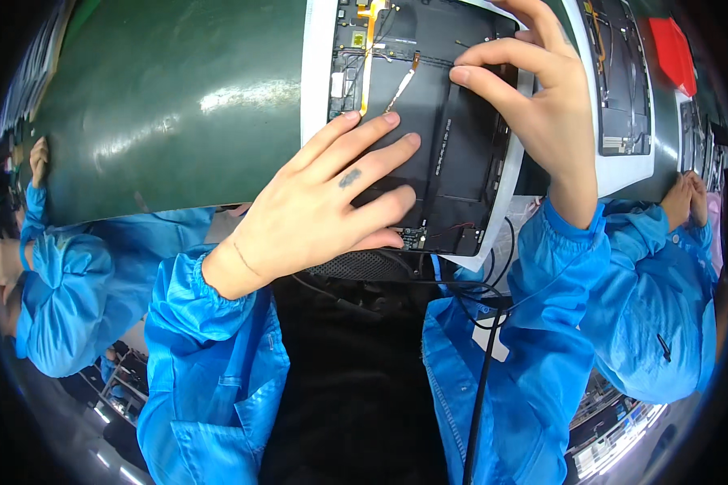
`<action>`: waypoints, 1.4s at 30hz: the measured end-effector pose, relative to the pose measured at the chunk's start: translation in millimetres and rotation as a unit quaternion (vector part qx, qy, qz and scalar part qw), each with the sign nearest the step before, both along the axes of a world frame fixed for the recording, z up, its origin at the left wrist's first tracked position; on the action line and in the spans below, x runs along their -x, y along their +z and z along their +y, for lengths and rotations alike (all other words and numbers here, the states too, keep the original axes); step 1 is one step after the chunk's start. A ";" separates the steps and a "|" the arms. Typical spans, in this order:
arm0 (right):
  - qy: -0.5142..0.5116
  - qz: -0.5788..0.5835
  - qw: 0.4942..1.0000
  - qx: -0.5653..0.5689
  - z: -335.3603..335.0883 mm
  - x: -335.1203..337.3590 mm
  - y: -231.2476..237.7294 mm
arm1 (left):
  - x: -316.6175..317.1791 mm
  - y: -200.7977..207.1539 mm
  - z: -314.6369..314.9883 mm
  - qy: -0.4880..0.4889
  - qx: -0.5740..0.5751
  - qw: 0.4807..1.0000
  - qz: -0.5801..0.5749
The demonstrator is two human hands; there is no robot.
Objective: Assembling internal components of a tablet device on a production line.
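A black tablet housing (477, 162) with exposed inner parts lies on a white sheet (313, 89). My left hand (307, 194) rests over its lower left part with fingers spread, hiding some of the inside. Thumb and forefinger of my right hand (546, 101) are pinched together near the top of a black ribbon cable (439, 153); whatever is between them is too small to make out. An orange flex cable (370, 61) runs down the housing's left side. Between it and the right fingertips sits a short white strip (401, 86) with a brownish end.
A second open tablet housing (623, 89) lies on another sheet to the right, with a red object (673, 56) beyond it. The green tabletop (178, 105) stretches left. Black cables (493, 356) hang below the table edge. People in blue sleeves (655, 299) sit on both sides.
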State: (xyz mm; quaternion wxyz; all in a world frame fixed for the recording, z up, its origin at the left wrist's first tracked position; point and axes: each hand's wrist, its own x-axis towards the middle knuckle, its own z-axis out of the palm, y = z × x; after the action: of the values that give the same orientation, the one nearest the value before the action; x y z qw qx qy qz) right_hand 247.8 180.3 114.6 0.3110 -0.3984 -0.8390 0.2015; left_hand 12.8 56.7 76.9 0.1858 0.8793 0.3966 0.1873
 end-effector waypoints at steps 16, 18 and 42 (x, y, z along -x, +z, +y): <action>0.002 0.109 0.994 0.020 4.0 -7.2 -44.6 | -13.2 -5.6 -5.8 0.001 0.014 1.000 0.018; 0.003 0.117 0.992 0.054 0.9 -5.0 -37.2 | -12.6 -6.0 -6.8 0.002 0.022 1.000 0.021; -0.065 0.007 0.997 0.032 -12.9 15.0 -26.7 | -13.7 -10.5 -6.0 0.016 0.037 0.999 0.028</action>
State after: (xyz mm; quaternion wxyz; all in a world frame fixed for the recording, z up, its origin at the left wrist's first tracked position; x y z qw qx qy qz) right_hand 232.7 167.4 87.9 0.3158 -0.4607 -0.8023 0.2106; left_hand 26.6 50.7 66.4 0.2038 0.8701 0.4228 0.1505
